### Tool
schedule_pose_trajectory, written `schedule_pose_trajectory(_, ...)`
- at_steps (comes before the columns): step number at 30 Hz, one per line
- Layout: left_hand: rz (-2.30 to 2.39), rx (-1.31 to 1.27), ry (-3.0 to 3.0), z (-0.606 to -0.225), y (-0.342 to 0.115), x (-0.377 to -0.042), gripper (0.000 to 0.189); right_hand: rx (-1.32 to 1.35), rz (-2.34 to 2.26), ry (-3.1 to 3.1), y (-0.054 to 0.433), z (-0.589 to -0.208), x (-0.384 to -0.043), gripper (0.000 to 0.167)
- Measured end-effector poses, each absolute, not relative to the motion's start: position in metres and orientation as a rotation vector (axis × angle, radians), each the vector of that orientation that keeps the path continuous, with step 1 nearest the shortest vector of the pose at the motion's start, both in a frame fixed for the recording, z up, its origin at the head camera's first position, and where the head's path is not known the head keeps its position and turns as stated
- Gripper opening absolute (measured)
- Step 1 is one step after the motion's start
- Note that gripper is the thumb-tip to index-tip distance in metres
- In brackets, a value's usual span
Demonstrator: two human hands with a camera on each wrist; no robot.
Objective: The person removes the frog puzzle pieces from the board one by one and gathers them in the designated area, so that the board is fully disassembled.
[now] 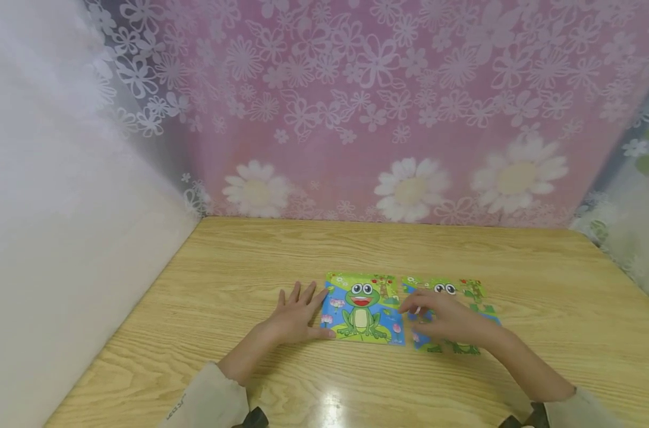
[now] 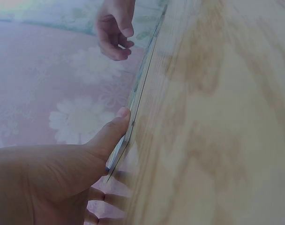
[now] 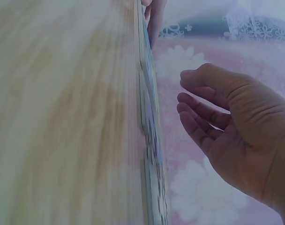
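A square picture board (image 1: 361, 318) of a smiling green frog lies flat on the table. Spread out at its left side, my left hand (image 1: 295, 320) touches that edge with thumb and index finger; its thumb (image 2: 112, 133) also shows on the edge in the left wrist view. To the right lies a frog jigsaw puzzle (image 1: 466, 348) in several pieces, with gaps between some of them. Over it hovers my right hand (image 1: 450, 320), hiding its middle. The right wrist view shows that hand's fingers (image 3: 198, 110) loosely bent, holding nothing, apart from the pieces.
The wood-grain table (image 1: 239, 255) reaches back to a pink flowered curtain (image 1: 330, 154). A white wall or sheet (image 1: 78, 178) borders the left side, and pale flowered cloth (image 1: 635, 232) hangs at the right.
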State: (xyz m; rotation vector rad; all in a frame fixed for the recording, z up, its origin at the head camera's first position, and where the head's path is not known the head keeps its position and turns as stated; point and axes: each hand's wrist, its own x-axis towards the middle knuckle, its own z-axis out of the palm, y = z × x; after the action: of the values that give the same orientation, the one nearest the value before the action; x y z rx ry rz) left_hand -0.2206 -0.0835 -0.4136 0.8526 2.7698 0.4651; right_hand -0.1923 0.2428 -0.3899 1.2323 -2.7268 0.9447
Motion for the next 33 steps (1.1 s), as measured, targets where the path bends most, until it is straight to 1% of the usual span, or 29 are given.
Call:
schedule_pose_trajectory(5,0.470,0.853,2.766,-0.412,-0.083,-0.220,0.091,1.183,0.977,-2.804,0.230,-0.392,-0.198,0.023)
schedule_pose_trajectory(10,0.456,0.851,2.770,-0.410,-0.083,-0.219,0.091,1.156,1.059,-2.895,0.223,-0.396,-0.202,0.026)
schedule_pose_trajectory(14,0.455,0.844,2.768,-0.411,-0.083,-0.220,0.091,1.123,1.084,-2.970,0.220,-0.399,-0.202,0.032)
schedule_pose_trajectory(19,0.448,0.849,2.770,-0.415,-0.084,-0.222,0.092,1.114,0.998,-2.981,0.218,-0.401,-0.201,0.041)
schedule_pose_trajectory(33,0.432,0.849,2.772,-0.414,-0.083,-0.222,0.092,1.144,0.984,-2.951,0.219,-0.400,-0.199,0.038)
